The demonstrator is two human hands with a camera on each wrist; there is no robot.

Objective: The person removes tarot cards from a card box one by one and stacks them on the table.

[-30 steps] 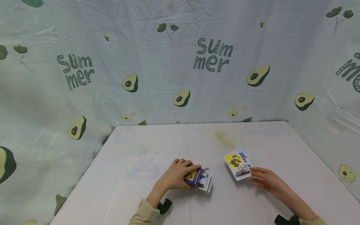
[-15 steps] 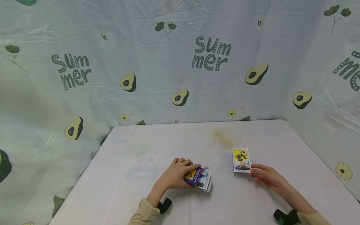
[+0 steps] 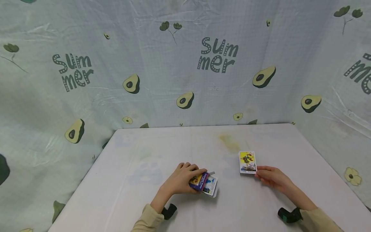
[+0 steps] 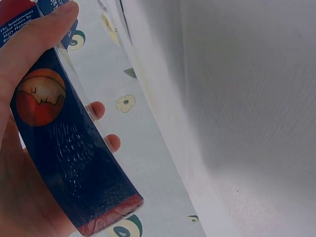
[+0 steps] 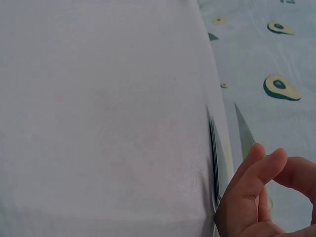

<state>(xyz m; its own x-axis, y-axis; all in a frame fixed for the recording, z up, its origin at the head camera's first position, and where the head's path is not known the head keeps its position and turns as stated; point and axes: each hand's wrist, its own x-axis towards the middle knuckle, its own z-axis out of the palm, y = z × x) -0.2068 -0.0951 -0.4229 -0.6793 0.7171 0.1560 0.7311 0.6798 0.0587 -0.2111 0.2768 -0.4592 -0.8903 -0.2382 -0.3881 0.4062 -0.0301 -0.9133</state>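
Note:
My left hand [image 3: 185,178] grips a purple and yellow tarot card box [image 3: 198,181], fingers wrapped round it. Several tarot cards [image 3: 210,185] stick out of the box's open end, on the right. In the left wrist view the box's narrow dark blue side [image 4: 74,148] shows an orange face, with the thumb across it. Towards the table's right, my right hand [image 3: 273,178] pinches the lower right corner of a yellow tarot card [image 3: 247,162] showing the Fool. This card lies over another, which it hides. In the right wrist view it shows as a thin grey sliver [image 5: 244,128] at the fingertips.
A white cloth covers the table [image 3: 162,148], with a faint yellow stain [image 3: 230,142] near the back. Behind and beside it hangs a pale curtain [image 3: 156,58] printed with avocados. Black wrist cameras [image 3: 169,211] sit on both wrists.
The Fool card has turned from tilted to nearly upright and moved slightly away, covering the blue card behind it. My right hand moved forward with it; the left hand and box stayed put.

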